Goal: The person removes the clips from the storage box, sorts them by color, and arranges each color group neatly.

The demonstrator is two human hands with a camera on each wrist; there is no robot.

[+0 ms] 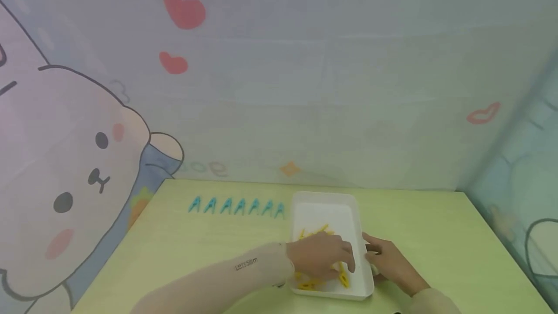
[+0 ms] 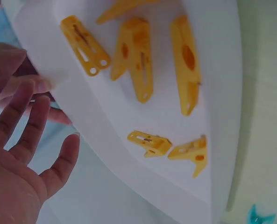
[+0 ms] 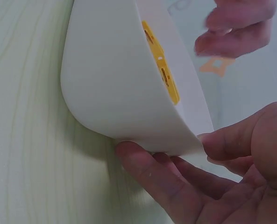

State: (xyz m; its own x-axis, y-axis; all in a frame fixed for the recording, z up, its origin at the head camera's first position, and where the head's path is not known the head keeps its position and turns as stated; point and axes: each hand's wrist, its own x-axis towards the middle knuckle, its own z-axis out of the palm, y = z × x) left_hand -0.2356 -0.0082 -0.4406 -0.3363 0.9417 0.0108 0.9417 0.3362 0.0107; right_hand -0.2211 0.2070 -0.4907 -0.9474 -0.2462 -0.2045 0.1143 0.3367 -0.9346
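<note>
A white tray (image 1: 316, 213) stands on the table with several yellow clothespins (image 2: 187, 65) lying loose inside. My left hand (image 1: 320, 256) hovers over the tray's near half, its fingers loosely bent. In the left wrist view the palm and spread fingers hold nothing. At the tray's right side, my right hand (image 1: 392, 260) grips the wall, thumb over the rim and fingers on the outer face, as the right wrist view shows. Some clothespins are hidden under the left hand in the head view.
Left of the tray, several blue clothespins (image 1: 240, 206) stand in a neat row toward the back of the pale green table (image 1: 196, 241). Behind the table hangs a printed backdrop (image 1: 327, 86) with a cartoon figure and hearts.
</note>
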